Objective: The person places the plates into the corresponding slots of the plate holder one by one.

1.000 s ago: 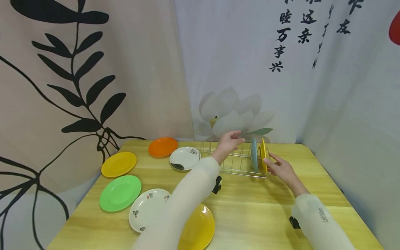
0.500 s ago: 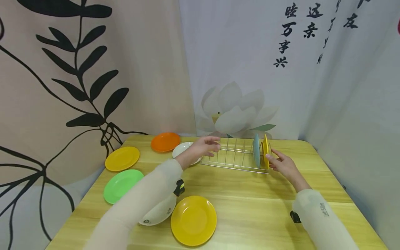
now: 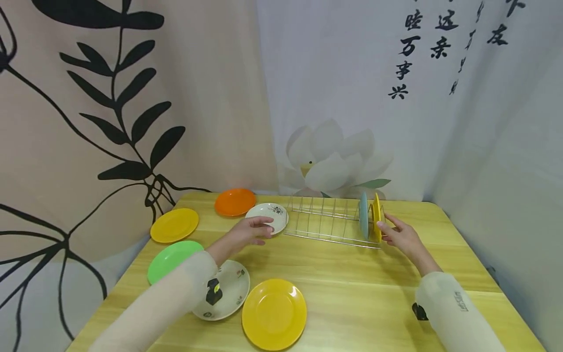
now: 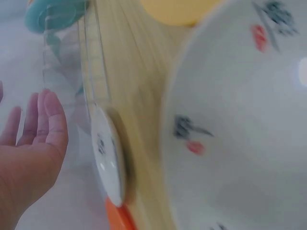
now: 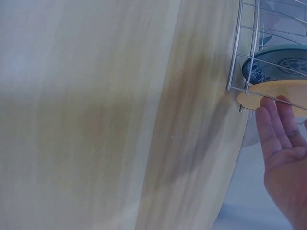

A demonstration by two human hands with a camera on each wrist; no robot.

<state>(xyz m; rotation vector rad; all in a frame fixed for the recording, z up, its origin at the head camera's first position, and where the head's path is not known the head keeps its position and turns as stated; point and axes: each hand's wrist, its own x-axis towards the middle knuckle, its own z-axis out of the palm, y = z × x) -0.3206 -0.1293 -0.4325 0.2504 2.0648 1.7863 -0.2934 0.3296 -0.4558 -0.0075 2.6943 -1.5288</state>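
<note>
Left hand (image 3: 242, 237): loosely spread, empty. Right hand (image 3: 402, 240): straight fingers against round yellow plate (image 5: 280, 89) in silvery metal-wire rack (image 3: 330, 239); press lightly.

Right of centre, a silvery wire rack (image 3: 331, 240) is showing shiny, smooth metal, and the thin yellow round plate (image 3: 377, 217) at its right end is looking smooth. At bottom centre, a broad yellow round plate (image 3: 274, 315) is gleaming glossily; left of it, a white floral-patterned round plate (image 3: 232, 291) is looking glazed. The yellowish wooden table (image 3: 347, 288) is displaying streaky grain. Above, a printed cloth backdrop (image 3: 220, 98) is hanging matt.
</note>
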